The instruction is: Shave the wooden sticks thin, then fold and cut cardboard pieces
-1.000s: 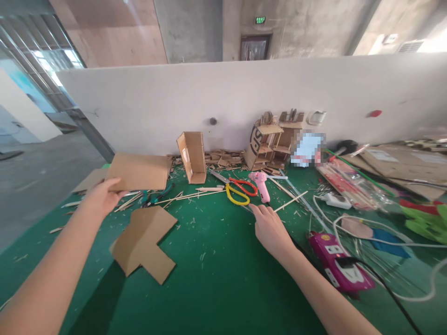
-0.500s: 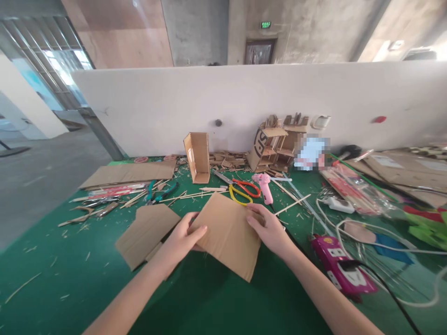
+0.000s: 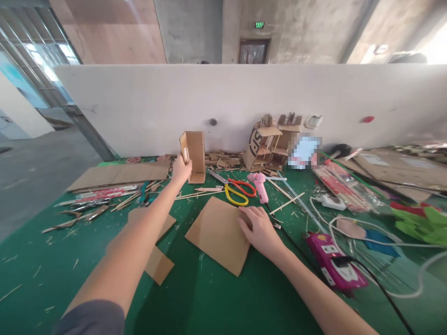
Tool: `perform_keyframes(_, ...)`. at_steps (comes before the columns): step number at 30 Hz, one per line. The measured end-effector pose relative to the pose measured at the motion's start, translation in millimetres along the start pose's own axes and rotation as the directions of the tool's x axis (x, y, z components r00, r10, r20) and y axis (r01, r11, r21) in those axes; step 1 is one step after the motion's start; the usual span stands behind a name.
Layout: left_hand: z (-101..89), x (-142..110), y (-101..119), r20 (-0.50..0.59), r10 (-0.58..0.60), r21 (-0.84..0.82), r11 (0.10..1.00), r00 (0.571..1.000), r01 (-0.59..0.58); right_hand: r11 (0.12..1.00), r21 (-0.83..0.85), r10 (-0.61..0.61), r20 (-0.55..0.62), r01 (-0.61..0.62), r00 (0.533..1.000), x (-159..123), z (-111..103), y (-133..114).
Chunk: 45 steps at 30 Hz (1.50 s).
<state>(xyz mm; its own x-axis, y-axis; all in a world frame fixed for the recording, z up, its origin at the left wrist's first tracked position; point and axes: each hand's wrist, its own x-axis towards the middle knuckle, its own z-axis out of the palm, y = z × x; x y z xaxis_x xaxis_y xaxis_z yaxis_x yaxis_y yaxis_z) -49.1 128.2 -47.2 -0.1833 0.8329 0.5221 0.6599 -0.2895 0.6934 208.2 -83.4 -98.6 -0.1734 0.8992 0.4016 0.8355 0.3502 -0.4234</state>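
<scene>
My left hand reaches far forward and grips the left side of an upright, open-fronted cardboard box. Near me, a flat square piece of cardboard lies on the green table, and my right hand rests on its right edge with the fingers curled over it. Other cut cardboard pieces lie partly hidden beneath my left forearm. Just beyond the square are scissors with a red and a yellow handle, beside a pink glue gun.
A small cardboard shelf model stands by the white partition. At right are a purple power strip with cables and bagged sticks. A long cardboard sheet, pliers and wooden sticks lie at left.
My left hand has let go of the square cardboard and moved forward to the upright box. The square now lies on the table, with my right hand still at its edge.
</scene>
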Motion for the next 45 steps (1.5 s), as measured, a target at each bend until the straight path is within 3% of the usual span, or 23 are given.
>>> perform_keyframes(3,-7.0,-2.7,15.8,-0.067,-0.078,0.059,0.995,0.995,0.082,0.998,-0.054,0.014,0.032,-0.012,0.999,-1.2,-1.0,-0.9)
perform_keyframes(7,-44.5,-37.9,45.4,-0.114,-0.028,0.091,0.995,0.993,0.038,0.993,-0.115,0.023,0.076,-0.014,0.997,-1.3,1.0,-3.3)
perform_keyframes(9,-60.7,-66.9,58.6,-0.059,0.061,0.065,0.996,0.996,-0.057,0.991,-0.137,0.013,0.084,-0.001,0.996,-1.1,3.5,-4.2)
perform_keyframes(12,-69.5,-107.8,68.3,0.056,0.086,0.137,0.986,0.995,-0.093,0.987,-0.158,-0.001,0.083,0.015,0.997,-1.3,6.9,-4.1)
perform_keyframes(15,-66.4,-129.6,65.4,0.164,0.13,0.105,0.983,0.978,-0.148,0.986,-0.165,-0.004,0.092,0.019,0.996,-1.8,8.6,-3.1)
perform_keyframes(21,-59.7,-133.3,52.3,0.154,0.058,0.076,0.995,0.986,-0.07,0.984,-0.178,-0.003,0.101,0.021,0.995,-1.8,7.7,-4.0)
perform_keyframes(25,-49.4,-144.9,47.1,0.31,0.114,-0.073,0.993,0.944,-0.096,0.985,-0.169,0.002,0.119,0.018,0.993,-2.1,7.1,-5.3)
perform_keyframes(32,-37.3,-164.8,41.7,0.441,0.03,0.235,0.961,0.897,-0.147,0.986,-0.163,0.065,0.119,-0.045,0.991,-0.5,7.4,-9.6)
perform_keyframes(37,-38.0,-165.6,38.5,0.432,-0.019,0.325,0.936,0.902,-0.137,0.977,-0.213,0.05,0.15,-0.017,0.987,19.4,8.1,-19.2)
perform_keyframes(45,-37.0,-165.0,35.7,0.41,-0.047,0.367,0.923,0.911,-0.117,0.982,-0.128,0.16,0.157,-0.14,0.975,53.4,31.8,-21.0)
